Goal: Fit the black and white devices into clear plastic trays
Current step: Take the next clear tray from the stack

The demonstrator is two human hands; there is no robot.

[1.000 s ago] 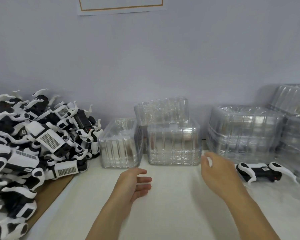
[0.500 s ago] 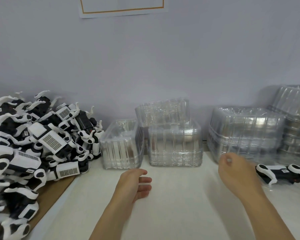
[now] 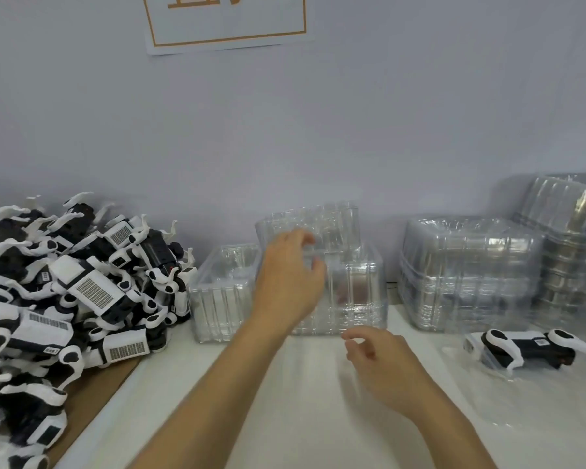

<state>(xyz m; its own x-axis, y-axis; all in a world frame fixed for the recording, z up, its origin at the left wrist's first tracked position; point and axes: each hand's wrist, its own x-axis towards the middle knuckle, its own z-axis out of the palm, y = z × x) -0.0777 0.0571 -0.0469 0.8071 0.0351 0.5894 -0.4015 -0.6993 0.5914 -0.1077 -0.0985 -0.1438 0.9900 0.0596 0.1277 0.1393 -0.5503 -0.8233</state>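
The right hand (image 3: 383, 363) hovers low over the white bench (image 3: 301, 418), fingers loosely curled, its grip empty. Just to its right a single black and white device (image 3: 528, 350) lies seated in a clear tray (image 3: 488, 397) on the bench, apart from the hand. To the left, resting partly on brown cardboard (image 3: 92, 397), a large pile of devices (image 3: 64, 292) awaits packing. The left hand (image 3: 290, 275) is raised over the middle tray stack (image 3: 342, 296), fingers spread and slightly bent near a tilted tray (image 3: 308, 225) on top; motion blur prevents me from confirming whether the fingertips touch it, and no closed grip is evident. A smaller stack (image 3: 222, 296) stands just left, taller stacks (image 3: 467, 269) at right against the wall. Judgement on handling: the trays appear thin, light and flexible, smooth enough to slip and inclined to cling when nested; taking one by its rim or a corner, thumb inside, would separate it without crushing. The devices look rigid with slim white limbs that could snag in the pile; the stout black body is the sounder hold. Against the frame one second earlier, the left hand has risen from bench level to the stack, and the right hand has drawn back from beside the seated device toward the centre.
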